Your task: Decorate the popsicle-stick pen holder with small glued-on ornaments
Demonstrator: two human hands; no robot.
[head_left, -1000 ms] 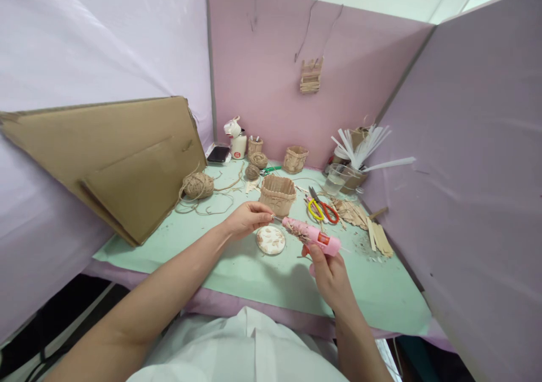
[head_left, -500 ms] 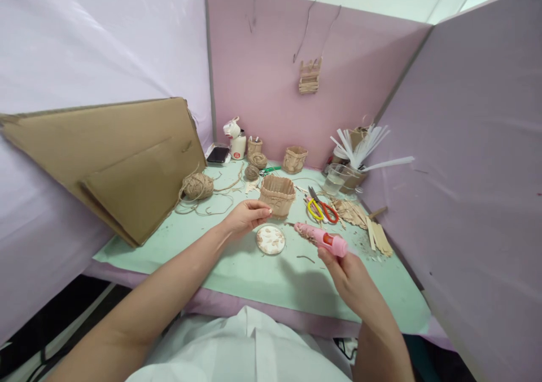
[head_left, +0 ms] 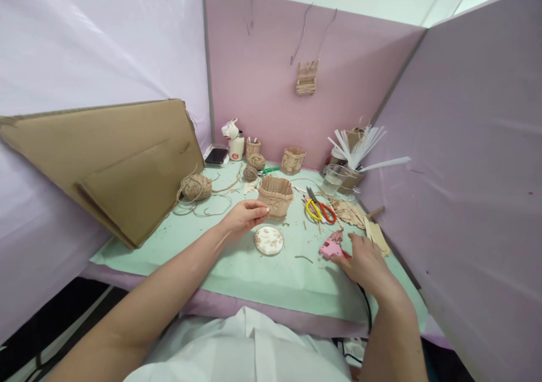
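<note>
Left hand (head_left: 243, 219) pinched small pale piece (head_left: 267, 210) in fingertips. Right hand (head_left: 369, 264) met pink glue gun (head_left: 331, 249) on gun's right side; could not tell if gripping, gun's long axis unclear. Tan basket (head_left: 276, 201) stood upright just beyond left fingertips, left hand nearer; round disc (head_left: 269, 241) lay nearer body.

Legible text: none. Round red mark (head_left: 235, 156) on white jar (head_left: 239, 145) carries characters, too small and blurred to read.
</note>
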